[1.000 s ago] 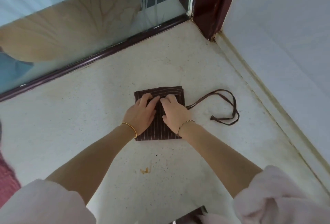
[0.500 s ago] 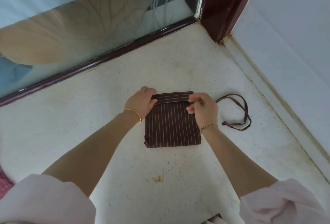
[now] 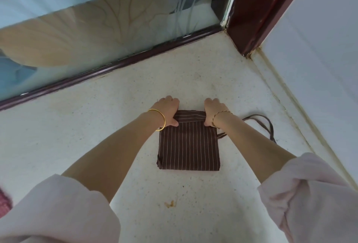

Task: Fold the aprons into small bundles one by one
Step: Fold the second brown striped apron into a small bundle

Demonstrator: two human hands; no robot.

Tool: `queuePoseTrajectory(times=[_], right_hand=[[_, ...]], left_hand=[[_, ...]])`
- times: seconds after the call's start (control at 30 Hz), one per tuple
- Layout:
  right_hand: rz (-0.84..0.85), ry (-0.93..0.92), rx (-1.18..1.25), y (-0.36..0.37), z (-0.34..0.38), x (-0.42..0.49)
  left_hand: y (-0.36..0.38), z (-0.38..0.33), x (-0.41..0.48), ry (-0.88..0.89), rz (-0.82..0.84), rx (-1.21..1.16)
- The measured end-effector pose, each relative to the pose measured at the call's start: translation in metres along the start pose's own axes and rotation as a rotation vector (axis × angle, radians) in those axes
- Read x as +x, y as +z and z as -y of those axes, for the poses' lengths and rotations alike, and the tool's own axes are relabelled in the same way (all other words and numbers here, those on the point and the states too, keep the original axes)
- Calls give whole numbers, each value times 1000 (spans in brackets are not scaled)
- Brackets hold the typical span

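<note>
I have left hand (image 3: pixel 168 109) and right hand (image 3: pixel 213 110) gripping far corners of the brown pinstriped cloth apron (image 3: pixel 188 146), which lies toward me.

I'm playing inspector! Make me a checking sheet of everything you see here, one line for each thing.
Surface: pale speckled stone surface, with one small orange stain.
Job's things: brown pinstriped cloth apron folded into a flat rectangle; its brown tie strap trails to the right.
Clutter: pink-red thing at the left edge, too cut off to name.
Grippers: left hand and right hand each grip a far corner of the apron.
Cables: nothing seen.
Surroundings: frosted glass panel behind, dark red wooden post, white wall on the right.
</note>
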State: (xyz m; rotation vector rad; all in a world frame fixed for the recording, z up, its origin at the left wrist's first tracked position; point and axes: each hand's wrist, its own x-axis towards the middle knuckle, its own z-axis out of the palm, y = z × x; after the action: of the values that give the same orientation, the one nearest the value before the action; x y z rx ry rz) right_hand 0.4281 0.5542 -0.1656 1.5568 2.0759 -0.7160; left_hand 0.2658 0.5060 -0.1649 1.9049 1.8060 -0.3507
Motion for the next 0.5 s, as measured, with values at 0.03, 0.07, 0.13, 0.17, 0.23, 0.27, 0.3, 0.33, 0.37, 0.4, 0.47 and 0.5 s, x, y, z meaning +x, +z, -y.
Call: queuePoseTrajectory(times=[0.03, 0.07, 0.13, 0.17, 0.23, 0.27, 0.3, 0.33, 0.37, 0.4, 0.47, 0.5], right_hand=[[18, 7, 11, -1, 0, 1], [26, 8, 11, -2, 1, 1], [34, 3, -4, -3, 1, 1], [41, -2, -1, -2, 0, 0], [85, -20, 17, -2, -2, -3], [105, -42, 10, -3, -4, -4], [111, -69, -1, -6, -6, -6], [94, -101, -8, -10, -7, -7], [46, -134, 0, -17, -8, -10], [-22, -171, 24, -27, -7, -13], [-191, -249, 87, -50, -3, -24], [-282, -292, 107, -62, -1, -32]], left_hand=[[0, -1, 0, -8, 13, -32], [0, -2, -1, -15, 19, -61], [1, -2, -4, -25, 17, -109], [2, -3, -6, -26, 17, -128], [3, -2, -11, -17, 31, -166], [2, -1, -14, -13, 38, -186], [-1, 0, -17, -6, 38, -197], [-5, 1, -21, 6, 23, -198], [-13, 2, -24, 18, -8, -193], [-22, 3, -27, 30, -59, -187], [-44, 5, -33, 44, -193, -183], [-55, 5, -37, 49, -271, -182]])
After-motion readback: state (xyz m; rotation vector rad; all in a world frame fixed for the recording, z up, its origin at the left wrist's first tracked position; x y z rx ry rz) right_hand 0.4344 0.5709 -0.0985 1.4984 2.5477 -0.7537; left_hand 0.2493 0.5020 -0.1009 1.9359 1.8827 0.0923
